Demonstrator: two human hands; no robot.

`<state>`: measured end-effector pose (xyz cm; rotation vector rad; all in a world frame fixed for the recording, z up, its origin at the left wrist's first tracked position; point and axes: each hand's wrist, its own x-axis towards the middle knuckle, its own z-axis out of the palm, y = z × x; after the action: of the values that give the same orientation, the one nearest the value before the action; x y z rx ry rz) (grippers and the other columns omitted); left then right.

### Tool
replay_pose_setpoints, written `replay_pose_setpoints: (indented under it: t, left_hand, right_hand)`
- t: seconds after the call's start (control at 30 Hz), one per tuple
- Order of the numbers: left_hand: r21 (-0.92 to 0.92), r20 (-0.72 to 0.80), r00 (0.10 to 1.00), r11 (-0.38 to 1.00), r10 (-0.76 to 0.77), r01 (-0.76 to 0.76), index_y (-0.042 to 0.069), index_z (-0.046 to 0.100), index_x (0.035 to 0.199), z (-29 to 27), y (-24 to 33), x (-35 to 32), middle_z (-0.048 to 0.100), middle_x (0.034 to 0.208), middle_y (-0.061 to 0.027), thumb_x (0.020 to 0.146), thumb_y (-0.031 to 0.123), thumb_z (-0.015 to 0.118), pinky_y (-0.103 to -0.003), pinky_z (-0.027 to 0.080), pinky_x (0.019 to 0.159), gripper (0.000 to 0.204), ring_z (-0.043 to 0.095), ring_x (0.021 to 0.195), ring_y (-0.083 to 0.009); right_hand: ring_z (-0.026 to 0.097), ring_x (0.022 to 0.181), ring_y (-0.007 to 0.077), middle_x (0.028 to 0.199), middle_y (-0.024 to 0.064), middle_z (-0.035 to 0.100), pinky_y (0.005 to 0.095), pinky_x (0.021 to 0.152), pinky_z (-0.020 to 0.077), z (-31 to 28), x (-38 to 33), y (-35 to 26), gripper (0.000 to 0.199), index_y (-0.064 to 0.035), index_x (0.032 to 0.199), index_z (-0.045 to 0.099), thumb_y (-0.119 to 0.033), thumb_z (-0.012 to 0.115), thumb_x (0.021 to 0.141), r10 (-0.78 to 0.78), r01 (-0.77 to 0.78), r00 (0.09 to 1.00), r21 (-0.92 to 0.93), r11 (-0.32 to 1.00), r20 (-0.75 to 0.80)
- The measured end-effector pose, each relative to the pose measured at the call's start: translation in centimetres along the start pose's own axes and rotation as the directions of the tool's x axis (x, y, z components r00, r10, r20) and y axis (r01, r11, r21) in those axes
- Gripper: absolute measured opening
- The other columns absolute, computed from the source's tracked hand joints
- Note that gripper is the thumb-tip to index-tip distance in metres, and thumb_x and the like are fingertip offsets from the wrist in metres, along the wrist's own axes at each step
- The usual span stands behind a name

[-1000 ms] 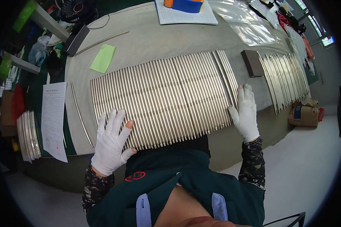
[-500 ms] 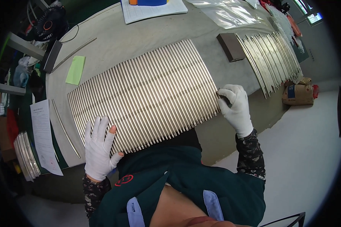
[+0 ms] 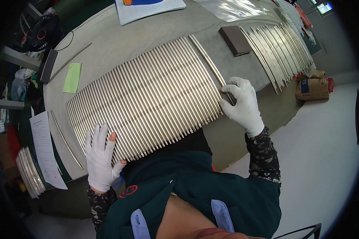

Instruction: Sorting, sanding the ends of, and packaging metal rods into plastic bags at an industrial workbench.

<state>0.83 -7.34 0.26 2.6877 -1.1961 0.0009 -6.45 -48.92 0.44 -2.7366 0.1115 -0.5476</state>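
Note:
A wide row of thin, shiny metal rods [image 3: 143, 95] lies side by side on the grey table. At the row's right end, one or two metal rods [image 3: 206, 57] stand apart from the others with a narrow gap between. My right hand [image 3: 243, 104], in a white glove, pinches their near end between thumb and fingers; whether it is a single rod or a pair I cannot tell. My left hand [image 3: 100, 159], gloved with two fingertips bare, rests with fingers spread on the near left corner of the row.
Right of the row are a dark block [image 3: 235, 41] and another batch of rods [image 3: 281, 53]. Loose rods [image 3: 66, 139] and a green paper slip [image 3: 72, 77] lie on the left. A printed sheet [image 3: 46, 147] hangs at the left edge. Plastic bags [image 3: 231, 8] lie at the back.
The rod or pair at the row's right end has come away to the right, opening a gap, with my right hand on it. My left hand stays on the row. The whole view has shifted slightly.

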Motion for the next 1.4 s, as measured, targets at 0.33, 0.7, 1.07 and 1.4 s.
replay_pose_setpoints:
  t: [0.33,0.7,1.07,1.4]
  left_hand:
    - [-0.019,-0.002,1.0,1.0,-0.006,0.006,0.017,0.035,0.152,-0.1,0.0,0.0,0.037,0.152,-0.022,0.095,0.068,0.037,-0.06,0.018,0.116,0.077,0.034,0.14,-0.0443]
    - [-0.01,-0.002,1.0,1.0,-0.004,0.004,0.018,0.034,0.153,-0.2,0.1,-0.1,0.037,0.152,-0.0221,0.095,0.069,0.036,-0.06,0.019,0.116,0.077,0.035,0.14,-0.0444]
    - [-0.02,-0.006,1.0,1.0,0.001,-0.002,0.018,0.034,0.153,-0.2,0.1,0.1,0.036,0.153,-0.0221,0.095,0.068,0.037,-0.06,0.019,0.116,0.076,0.034,0.14,-0.0443]
    - [-0.001,-0.004,1.0,1.0,0.002,-0.002,0.016,0.036,0.151,-0.2,0.1,0.0,0.037,0.152,-0.022,0.095,0.068,0.037,-0.06,0.019,0.116,0.077,0.035,0.14,-0.0446]
  right_hand:
    - [0.06,0.107,0.0372,0.122,0.0213,0.061,0.0441,0.089,0.0498,0.1,0.5,-0.7,0.024,-0.0042,0.09,0.07,-0.006,0.068,0.066,-0.097,0.097,0.995,-0.011,0.995,0.005]
    - [0.056,0.116,0.0395,0.129,0.0223,0.056,0.0467,0.096,0.0467,0.2,0.2,-1.3,0.033,-0.0044,0.099,0.064,-0.003,0.068,0.066,-0.11,0.107,0.993,0.103,0.989,0.028]
    - [0.056,0.116,0.0423,0.127,0.0242,0.056,0.0479,0.095,0.0481,0.8,0.3,-0.7,0.024,-0.003,0.087,0.064,-0.001,0.067,0.064,-0.069,0.066,0.997,0.113,0.991,0.022]
    - [0.053,0.121,0.0451,0.126,0.0272,0.056,0.0491,0.099,0.0462,0.8,0.5,-2.4,0.025,-0.0018,0.086,0.064,-0.005,0.069,0.062,-0.08,0.08,0.997,0.046,0.996,-0.006]
